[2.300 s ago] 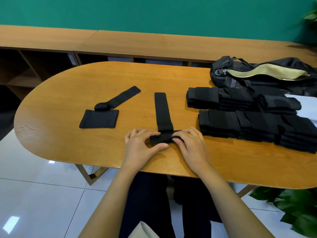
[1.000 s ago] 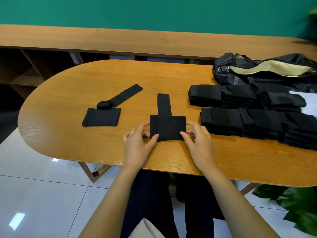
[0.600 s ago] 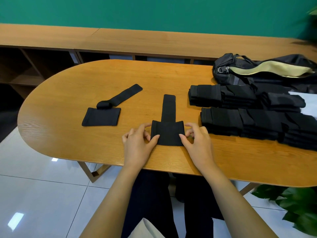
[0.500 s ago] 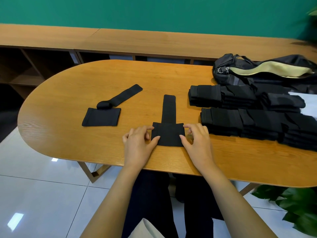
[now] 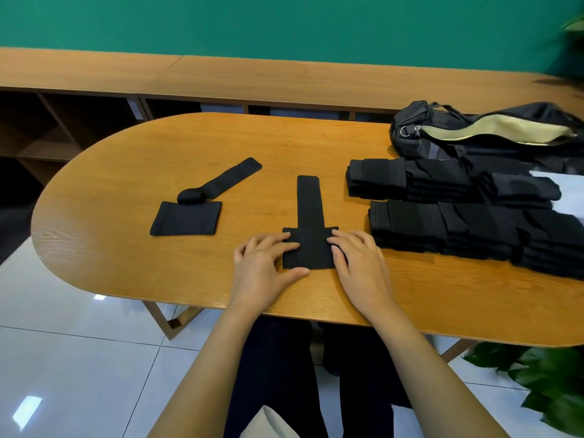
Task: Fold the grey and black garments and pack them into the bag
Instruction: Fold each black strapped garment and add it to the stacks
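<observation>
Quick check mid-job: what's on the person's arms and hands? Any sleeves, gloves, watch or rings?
Nothing is worn on them. The left hand and right hand have no gloves, and no rings show on the fingers in view. The left forearm and right forearm are uncovered down to the frame's edge: no sleeve, watch or wristband.

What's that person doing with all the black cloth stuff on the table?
A person is folding a black garment near the front edge of the table. The left hand and right hand lie flat on its wide folded part, while its narrow strip points away from them. Another flat black piece lies to the left, rows of folded black garments sit on the right, and the bag lies open behind those.
</observation>
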{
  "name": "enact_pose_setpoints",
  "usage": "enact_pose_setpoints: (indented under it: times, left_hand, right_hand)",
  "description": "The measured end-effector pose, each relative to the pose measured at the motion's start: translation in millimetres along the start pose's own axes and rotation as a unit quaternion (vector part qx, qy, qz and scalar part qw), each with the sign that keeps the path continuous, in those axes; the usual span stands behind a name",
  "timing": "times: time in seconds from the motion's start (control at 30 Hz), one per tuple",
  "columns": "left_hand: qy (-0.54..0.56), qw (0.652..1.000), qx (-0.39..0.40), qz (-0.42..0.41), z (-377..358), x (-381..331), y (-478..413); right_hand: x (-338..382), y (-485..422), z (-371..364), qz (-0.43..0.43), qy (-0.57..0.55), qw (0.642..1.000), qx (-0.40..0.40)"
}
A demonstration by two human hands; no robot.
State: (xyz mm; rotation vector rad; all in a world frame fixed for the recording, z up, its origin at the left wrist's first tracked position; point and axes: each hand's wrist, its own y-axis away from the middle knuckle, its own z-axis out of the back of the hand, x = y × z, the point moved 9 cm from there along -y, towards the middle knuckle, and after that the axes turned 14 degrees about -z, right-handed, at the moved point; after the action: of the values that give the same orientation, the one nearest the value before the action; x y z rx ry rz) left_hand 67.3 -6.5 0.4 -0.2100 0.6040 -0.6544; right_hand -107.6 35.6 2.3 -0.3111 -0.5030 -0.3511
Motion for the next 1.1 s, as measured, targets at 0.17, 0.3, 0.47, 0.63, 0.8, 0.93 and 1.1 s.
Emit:
enact_pose_setpoints:
  times: [0.17, 0.3, 0.47, 0.63, 0.8, 0.93, 1.1]
  left_hand:
    - [-0.031, 0.999, 0.001, -0.015, 0.6, -3.9, 0.1]
    - [-0.006, 1.0, -0.029, 0.001, 4.9, -1.5, 1.1]
    - [0.026, 0.998, -0.054, -0.011, 8.8, -4.3, 1.2]
    - [0.034, 0.998, -0.044, -0.035, 6.1, -5.7, -0.3]
    - [0.038, 0.998, -0.05, -0.025, 4.9, -0.7, -0.8]
    - [0.055, 0.996, -0.065, -0.012, 7.6, 1.9, -0.4]
    - [0.081, 0.994, -0.072, -0.006, 10.7, 0.4, 0.1]
  right_hand:
    - [3.0, -0.2, -3.1, 0.014, 0.002, 0.999, 0.039]
    - [8.7, 2.2, -5.7, 0.046, 0.005, 0.997, 0.065]
    - [11.4, 4.7, -0.6, 0.081, -0.016, 0.996, 0.03]
    - [12.2, 5.2, 3.9, 0.081, -0.058, 0.995, 0.031]
    - [14.8, 8.9, 11.0, 0.084, -0.107, 0.99, 0.031]
    - [14.9, 8.7, 10.4, 0.084, -0.077, 0.993, 0.017]
    - [8.8, 3.6, 4.6, 0.066, -0.053, 0.996, 0.016]
